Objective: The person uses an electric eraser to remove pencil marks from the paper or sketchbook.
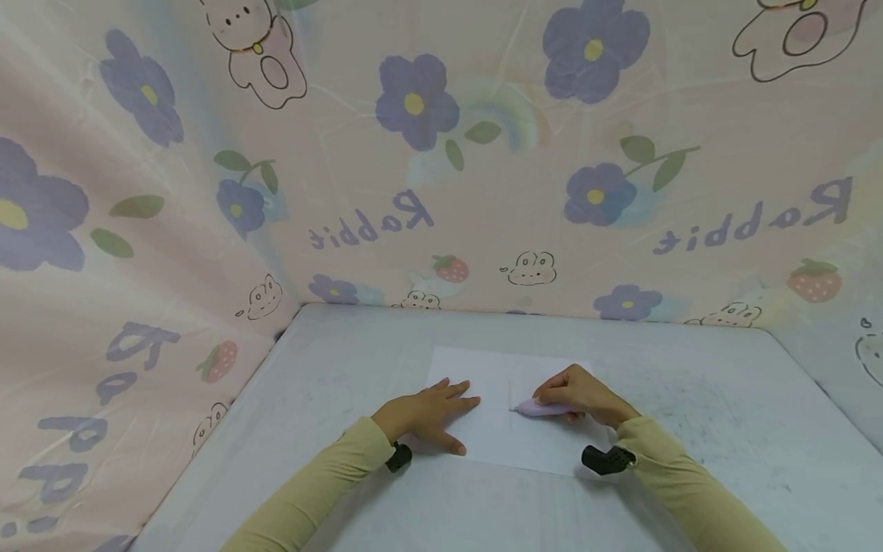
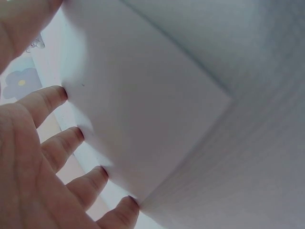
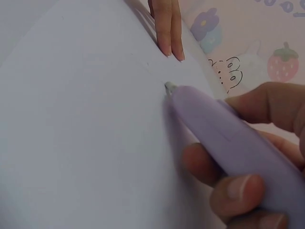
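Nearest were two yellow-green sleeves, soft and a bit wrinkly, with black, rounded gadgets by the wrists. The left hand lay on the left part of the paper, its fingers spread apart. The right hand had its thumb and fingers clamped on a purple tool, smooth, fat and rounded like a chunky pen. The tool pointed left, over the middle of the paper. Its small tip was very close to the sheet, but I couldn't tell if it touched. The step in hand looked like using the tip on the paper; the next move called for a flat sheet and a steady grip. The paper was thin, white and flat. Under it was a pale table with smudges. Behind hung a creased, shiny cloth with flowers and bunnies.
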The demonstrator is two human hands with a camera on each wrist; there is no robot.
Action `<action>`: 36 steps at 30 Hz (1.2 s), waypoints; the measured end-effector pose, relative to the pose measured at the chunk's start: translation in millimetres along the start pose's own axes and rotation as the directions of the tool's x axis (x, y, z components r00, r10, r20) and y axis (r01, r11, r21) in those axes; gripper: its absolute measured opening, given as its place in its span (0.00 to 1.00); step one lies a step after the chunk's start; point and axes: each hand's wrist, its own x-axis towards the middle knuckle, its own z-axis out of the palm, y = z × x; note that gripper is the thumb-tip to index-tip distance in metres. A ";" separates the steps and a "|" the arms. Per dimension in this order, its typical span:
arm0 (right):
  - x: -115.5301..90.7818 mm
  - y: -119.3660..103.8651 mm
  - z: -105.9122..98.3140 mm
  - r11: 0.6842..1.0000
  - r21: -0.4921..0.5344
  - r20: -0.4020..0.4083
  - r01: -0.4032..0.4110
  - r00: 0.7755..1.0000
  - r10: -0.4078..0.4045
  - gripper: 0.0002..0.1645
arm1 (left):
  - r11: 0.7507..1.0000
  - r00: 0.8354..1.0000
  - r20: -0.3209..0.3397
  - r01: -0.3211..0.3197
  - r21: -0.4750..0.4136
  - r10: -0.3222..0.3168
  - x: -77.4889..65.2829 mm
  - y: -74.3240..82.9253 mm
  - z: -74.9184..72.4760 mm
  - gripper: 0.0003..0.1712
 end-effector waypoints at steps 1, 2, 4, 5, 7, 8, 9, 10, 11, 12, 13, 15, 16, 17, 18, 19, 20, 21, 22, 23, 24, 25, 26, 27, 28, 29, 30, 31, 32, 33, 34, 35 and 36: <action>0.6 0.4 -0.3 1.000 0.001 -0.004 -0.003 1.000 0.003 0.11 | 1.000 1.000 0.000 0.000 -0.001 0.000 -0.2 0.2 -0.2 0.50; 1.3 0.7 -0.6 1.000 0.002 -0.008 -0.006 1.000 0.006 0.11 | 1.000 1.000 0.001 -0.001 -0.001 0.001 -0.3 0.3 -0.1 0.50; 2.4 0.9 -1.1 1.000 0.003 -0.016 -0.012 1.000 0.012 0.11 | 1.000 1.000 0.001 -0.002 -0.001 0.002 -0.5 0.6 -0.3 0.50; 2.9 1.1 -1.4 1.000 0.004 -0.020 -0.016 1.000 0.016 0.11 | 1.000 1.000 0.001 -0.002 0.000 0.002 -0.3 0.6 -0.3 0.50; 3.7 1.2 -1.6 1.000 0.003 -0.027 -0.022 0.999 0.022 0.11 | 1.000 1.000 -0.001 -0.005 0.003 0.005 -0.3 0.7 -0.2 0.50; 4.0 1.1 -1.7 1.000 0.005 -0.030 -0.024 0.999 0.024 0.11 | 1.000 1.000 -0.002 -0.007 0.005 0.007 -0.2 0.6 -0.1 0.50; 4.2 1.2 -1.6 1.000 0.004 -0.033 -0.026 0.999 0.026 0.11 | 1.000 1.000 -0.003 -0.007 0.006 0.007 -0.1 0.5 0.0 0.50; 4.5 1.3 -1.5 1.000 0.005 -0.035 -0.028 0.999 0.028 0.12 | 1.000 1.000 -0.004 -0.007 0.007 0.007 0.1 0.3 0.2 0.50; 4.8 1.6 -1.5 1.000 0.006 -0.038 -0.031 0.999 0.031 0.12 | 1.000 1.000 -0.004 -0.007 0.006 0.007 0.1 0.1 0.3 0.50; 5.0 1.5 -1.3 0.999 0.007 -0.040 -0.032 0.999 0.032 0.12 | 1.000 1.000 -0.004 -0.006 0.005 0.006 0.0 0.1 0.5 0.50; 5.2 1.6 -1.3 0.999 0.008 -0.041 -0.032 0.999 0.033 0.12 | 1.000 1.000 -0.003 -0.006 0.005 0.006 0.1 -0.1 0.6 0.50; 5.5 1.4 -1.1 1.000 0.008 -0.042 -0.030 0.999 0.031 0.12 | 1.000 1.000 -0.003 -0.006 0.004 0.006 0.3 -0.5 0.7 0.50; 5.7 1.2 -1.1 0.999 0.008 -0.043 -0.031 0.999 0.031 0.11 | 1.000 1.000 -0.002 -0.006 0.003 0.006 0.5 -0.8 0.9 0.50; 5.8 0.7 -1.1 0.999 0.010 -0.043 -0.031 0.999 0.031 0.11 | 1.000 1.000 -0.002 -0.007 0.002 0.007 0.6 -1.0 1.0 0.50; 6.1 0.2 -1.0 0.999 0.010 -0.044 -0.030 0.999 0.031 0.11 | 1.000 1.000 -0.002 -0.008 0.002 0.008 0.9 -1.4 1.2 0.50; 6.3 -0.2 -1.1 1.000 0.008 -0.043 -0.028 0.999 0.028 0.11 | 1.000 1.000 -0.002 -0.009 0.002 0.009 1.2 -1.7 1.4 0.50; 6.6 -0.7 -1.2 1.000 0.008 -0.041 -0.026 0.999 0.026 0.11 | 1.000 1.000 -0.002 -0.010 0.001 0.010 1.4 -2.0 1.6 0.50; 6.9 -1.2 -1.4 1.000 0.009 -0.040 -0.023 0.999 0.024 0.12 | 1.000 1.000 -0.002 -0.010 0.000 0.010 1.5 -2.2 1.8 0.50; 7.1 -1.7 -1.6 1.000 0.010 -0.041 -0.023 0.999 0.023 0.12 | 1.000 1.000 -0.003 -0.009 0.000 0.009 1.6 -2.3 1.9 0.50; 7.3 -2.3 -1.8 1.000 0.012 -0.040 -0.020 0.999 0.021 0.12 | 1.000 1.000 -0.003 -0.009 0.000 0.009 1.6 -2.3 1.9 0.50; 7.5 -2.7 -2.2 1.000 0.013 -0.041 -0.019 0.999 0.019 0.12 | 1.000 1.000 -0.003 -0.008 -0.001 0.008 1.5 -2.2 1.8 0.50; 7.5 -3.2 -2.5 1.000 0.015 -0.041 -0.017 0.999 0.017 0.12 | 1.000 1.000 -0.002 -0.006 -0.002 0.006 1.3 -2.0 1.7 0.50; 7.7 -3.4 -2.8 1.000 0.017 -0.044 -0.019 0.999 0.020 0.12 | 1.000 1.000 -0.002 -0.005 -0.003 0.005 1.2 -1.8 1.5 0.50; 7.8 -3.5 -3.0 1.000 0.018 -0.046 -0.020 0.999 0.021 0.13 | 1.000 1.000 -0.001 -0.005 -0.004 0.005 1.0 -1.6 1.2 0.50; 8.1 -3.3 -3.3 1.000 0.018 -0.050 -0.023 0.998 0.024 0.12 | 1.000 1.000 -0.001 -0.004 -0.006 0.004 0.7 -1.2 0.9 0.50; 8.4 -3.0 -3.6 1.000 0.017 -0.052 -0.026 0.998 0.027 0.12 | 1.000 1.000 0.001 -0.003 -0.009 0.003 0.4 -1.0 0.5 0.50; 8.8 -2.5 -3.7 0.999 0.017 -0.056 -0.031 0.998 0.032 0.12 | 1.000 1.000 0.001 -0.005 -0.008 0.005 0.1 -0.6 0.1 0.50; 9.1 -2.1 -3.9 0.999 0.016 -0.057 -0.033 0.998 0.034 0.12 | 1.000 1.000 0.000 -0.006 -0.008 0.006 0.0 -0.5 -0.1 0.50; 9.4 -1.6 -4.2 0.999 0.015 -0.058 -0.036 0.998 0.037 0.12 | 1.000 1.000 0.000 -0.007 -0.008 0.007 -0.3 -0.4 -0.3 0.50; 9.8 -1.2 -4.4 0.999 0.016 -0.059 -0.035 0.998 0.036 0.12 | 1.000 1.000 0.000 -0.008 -0.008 0.008 -0.5 -0.2 -0.4 0.50; 10.1 -0.9 -4.8 0.999 0.017 -0.060 -0.036 0.997 0.037 0.12 | 1.000 1.000 0.000 -0.008 -0.008 0.008 -0.7 -0.2 -0.5 0.49; 10.3 -0.7 -5.1 0.999 0.019 -0.060 -0.033 0.998 0.034 0.12 | 1.000 1.000 0.000 -0.010 -0.006 0.010 -0.7 -0.1 -0.5 0.50; 10.6 -0.5 -5.4 0.999 0.022 -0.058 -0.030 0.998 0.032 0.12 | 1.000 1.000 -0.001 -0.011 -0.004 0.011 -0.6 -0.2 -0.4 0.50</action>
